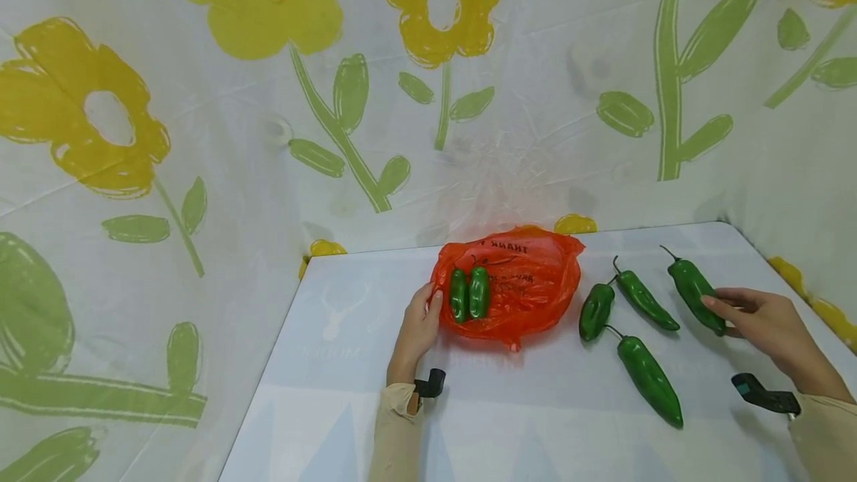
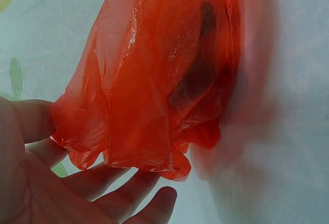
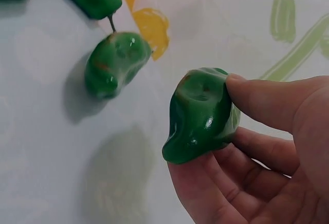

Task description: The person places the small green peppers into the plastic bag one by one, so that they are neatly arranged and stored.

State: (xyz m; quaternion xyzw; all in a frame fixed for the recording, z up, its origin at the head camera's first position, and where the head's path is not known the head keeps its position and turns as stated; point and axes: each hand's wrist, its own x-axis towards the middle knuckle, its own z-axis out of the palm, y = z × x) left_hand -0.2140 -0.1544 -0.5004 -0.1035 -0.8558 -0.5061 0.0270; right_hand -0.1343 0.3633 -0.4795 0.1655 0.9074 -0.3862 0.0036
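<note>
A red plastic bag [image 1: 535, 288] lies spread on the table with its mouth towards me. Two green peppers [image 1: 478, 292] are side by side in its left part. My left hand [image 1: 416, 326] pinches the bag's left rim between thumb and fingers. Through the thin plastic [image 2: 139, 90], a dark long shape shows in the left wrist view. On the right, my right hand [image 1: 759, 318] holds a green pepper [image 1: 691, 285] near its tip, stem pointing away. The right wrist view shows this pepper [image 3: 198, 121] raised off the table, thumb on one side and fingers beneath.
Three more green peppers lie between the bag and my right hand: a short one [image 1: 596, 312], a slim one [image 1: 646, 300] and a long one [image 1: 649, 381] nearer me. Behind the white table [image 1: 495, 415] hangs a flower-printed curtain [image 1: 535, 110].
</note>
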